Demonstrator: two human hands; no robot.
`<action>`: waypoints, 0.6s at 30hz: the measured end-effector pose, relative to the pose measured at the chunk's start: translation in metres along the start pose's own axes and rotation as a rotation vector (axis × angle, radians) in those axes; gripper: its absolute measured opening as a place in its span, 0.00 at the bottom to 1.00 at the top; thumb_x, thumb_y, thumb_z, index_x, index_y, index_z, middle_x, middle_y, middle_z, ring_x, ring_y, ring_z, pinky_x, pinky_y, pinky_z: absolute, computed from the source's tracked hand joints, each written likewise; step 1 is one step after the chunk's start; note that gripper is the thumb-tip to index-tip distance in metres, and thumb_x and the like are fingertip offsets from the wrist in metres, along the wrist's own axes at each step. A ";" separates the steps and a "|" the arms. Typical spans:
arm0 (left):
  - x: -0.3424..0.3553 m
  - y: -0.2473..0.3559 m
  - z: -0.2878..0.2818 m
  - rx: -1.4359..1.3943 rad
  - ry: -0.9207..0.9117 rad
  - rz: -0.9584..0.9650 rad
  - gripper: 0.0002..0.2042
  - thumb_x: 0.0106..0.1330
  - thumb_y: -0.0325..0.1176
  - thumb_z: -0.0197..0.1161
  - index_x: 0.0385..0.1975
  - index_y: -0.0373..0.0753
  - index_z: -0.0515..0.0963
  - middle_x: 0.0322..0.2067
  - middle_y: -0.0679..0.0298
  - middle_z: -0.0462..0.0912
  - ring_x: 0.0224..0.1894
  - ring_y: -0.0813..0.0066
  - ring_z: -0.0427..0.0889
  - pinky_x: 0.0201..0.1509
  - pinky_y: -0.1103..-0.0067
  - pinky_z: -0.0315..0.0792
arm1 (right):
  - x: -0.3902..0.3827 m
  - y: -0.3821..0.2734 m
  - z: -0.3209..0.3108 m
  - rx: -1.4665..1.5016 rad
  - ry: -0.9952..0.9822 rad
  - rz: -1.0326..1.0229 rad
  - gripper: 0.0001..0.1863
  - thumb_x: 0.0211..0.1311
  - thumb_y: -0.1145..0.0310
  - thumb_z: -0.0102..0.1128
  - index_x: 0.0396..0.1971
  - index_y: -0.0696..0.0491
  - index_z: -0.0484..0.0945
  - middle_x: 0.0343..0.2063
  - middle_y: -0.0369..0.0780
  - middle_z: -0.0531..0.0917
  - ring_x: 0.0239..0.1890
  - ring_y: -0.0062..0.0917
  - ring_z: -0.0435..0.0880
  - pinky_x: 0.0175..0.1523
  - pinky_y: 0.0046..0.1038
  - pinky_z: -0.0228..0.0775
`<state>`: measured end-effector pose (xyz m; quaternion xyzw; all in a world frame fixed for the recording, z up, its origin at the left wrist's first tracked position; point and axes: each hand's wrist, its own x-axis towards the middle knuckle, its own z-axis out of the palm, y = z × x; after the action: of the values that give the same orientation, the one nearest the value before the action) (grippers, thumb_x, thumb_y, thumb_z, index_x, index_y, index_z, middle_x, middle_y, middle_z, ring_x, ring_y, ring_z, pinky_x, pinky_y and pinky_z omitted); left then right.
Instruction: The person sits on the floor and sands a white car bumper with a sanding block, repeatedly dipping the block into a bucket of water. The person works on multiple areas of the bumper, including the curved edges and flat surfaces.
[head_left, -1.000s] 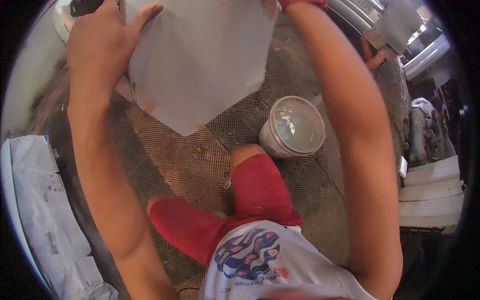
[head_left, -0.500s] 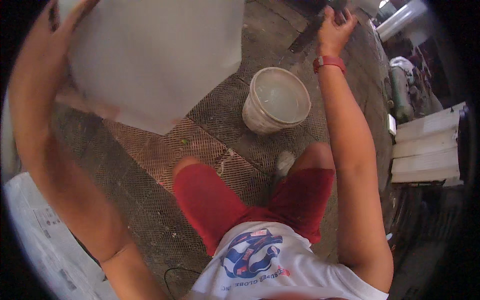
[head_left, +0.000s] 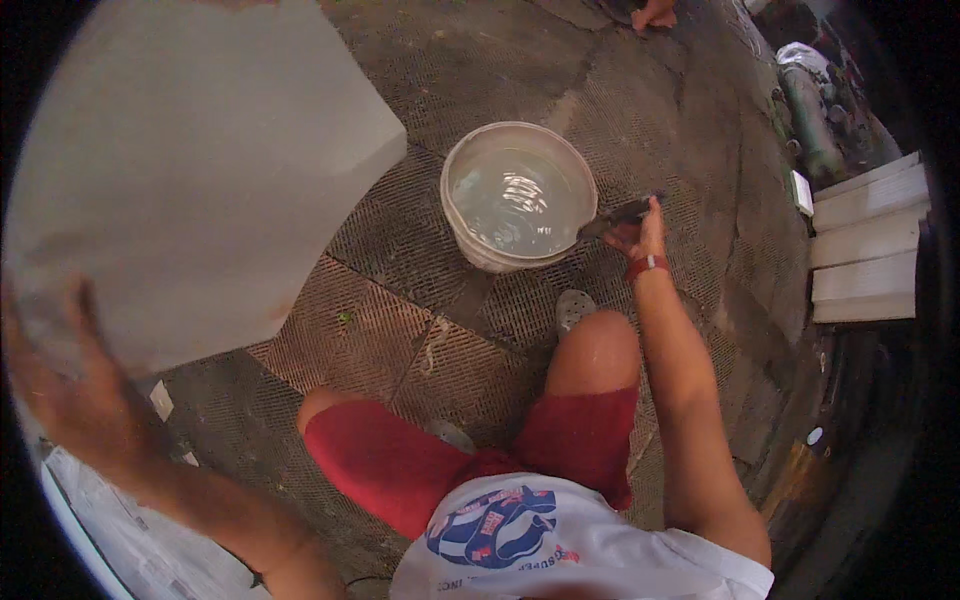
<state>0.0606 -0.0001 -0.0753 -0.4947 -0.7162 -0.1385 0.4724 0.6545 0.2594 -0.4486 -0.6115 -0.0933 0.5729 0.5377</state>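
A large pale grey sheet (head_left: 200, 160) fills the upper left, its surface smooth and its right side angular. My left hand (head_left: 80, 380) is at its lower left, blurred, with fingers spread over the sheet; whether they touch it is unclear. My right hand (head_left: 640, 230) is closed on a dark flat tool (head_left: 605, 222), whose tip is at the right rim of a white bucket (head_left: 465, 230) of cloudy water. The bucket stands on the ridged floor tiles (head_left: 380, 320) in front of my knees.
Another person's bare foot or hand (head_left: 655, 15) shows at the top. At the right are a green cylinder (head_left: 815, 130) and stacked white panels (head_left: 865, 255). White wrapped material (head_left: 130, 530) lies at the lower left, beside me.
My left hand has come down and left, with the sheet shifting left. My right hand has dropped from the upper right to the bucket, now with the dark tool in it.
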 end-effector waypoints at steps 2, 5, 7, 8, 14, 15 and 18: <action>-0.033 0.055 0.030 -0.205 -0.065 0.062 0.35 0.68 0.37 0.81 0.76 0.40 0.77 0.71 0.52 0.83 0.73 0.51 0.80 0.79 0.60 0.70 | -0.014 0.018 -0.012 -0.005 -0.005 0.106 0.39 0.82 0.29 0.43 0.49 0.56 0.78 0.33 0.50 0.86 0.30 0.49 0.88 0.34 0.61 0.83; -0.107 0.182 0.054 -0.812 -0.538 0.052 0.40 0.62 0.43 0.83 0.75 0.39 0.77 0.73 0.50 0.80 0.76 0.44 0.77 0.80 0.56 0.67 | -0.013 0.026 -0.010 -0.097 -0.139 0.236 0.38 0.83 0.31 0.44 0.54 0.56 0.82 0.46 0.53 0.89 0.43 0.48 0.91 0.51 0.66 0.84; -0.130 0.244 0.096 -1.034 -0.704 0.302 0.38 0.65 0.48 0.81 0.75 0.43 0.77 0.74 0.53 0.78 0.80 0.45 0.69 0.85 0.50 0.60 | -0.017 0.022 0.001 -0.061 -0.136 0.179 0.37 0.84 0.33 0.46 0.59 0.55 0.83 0.53 0.50 0.89 0.51 0.44 0.89 0.60 0.58 0.82; -0.152 0.269 0.115 -1.048 -0.721 0.387 0.37 0.67 0.50 0.80 0.74 0.44 0.78 0.76 0.54 0.76 0.82 0.46 0.66 0.86 0.48 0.58 | -0.020 0.018 0.009 -0.053 -0.140 0.147 0.37 0.84 0.34 0.47 0.62 0.54 0.83 0.57 0.48 0.89 0.54 0.42 0.89 0.64 0.54 0.82; -0.204 0.342 0.212 -1.051 -0.793 0.441 0.21 0.74 0.52 0.71 0.55 0.44 0.86 0.77 0.57 0.73 0.86 0.46 0.59 0.89 0.42 0.50 | -0.013 -0.020 0.055 -0.259 -0.144 0.042 0.38 0.83 0.33 0.50 0.68 0.53 0.81 0.62 0.43 0.88 0.61 0.38 0.86 0.71 0.44 0.75; -0.205 0.354 0.215 -1.056 -0.777 0.428 0.20 0.74 0.52 0.71 0.53 0.44 0.86 0.77 0.56 0.73 0.87 0.45 0.57 0.88 0.40 0.49 | 0.007 -0.025 0.054 -0.238 -0.142 0.034 0.39 0.83 0.31 0.50 0.68 0.53 0.81 0.63 0.43 0.87 0.63 0.38 0.85 0.72 0.44 0.74; -0.207 0.389 0.214 -1.058 -0.763 0.317 0.18 0.74 0.52 0.70 0.49 0.44 0.85 0.75 0.54 0.74 0.88 0.40 0.53 0.87 0.35 0.48 | 0.053 -0.052 0.089 -0.411 -0.170 -0.048 0.46 0.77 0.25 0.54 0.74 0.52 0.78 0.66 0.47 0.85 0.63 0.39 0.84 0.70 0.44 0.75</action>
<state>0.2853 0.2065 -0.4590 -0.7732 -0.5872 -0.2152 -0.1056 0.6269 0.3679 -0.4197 -0.6554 -0.2676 0.5785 0.4052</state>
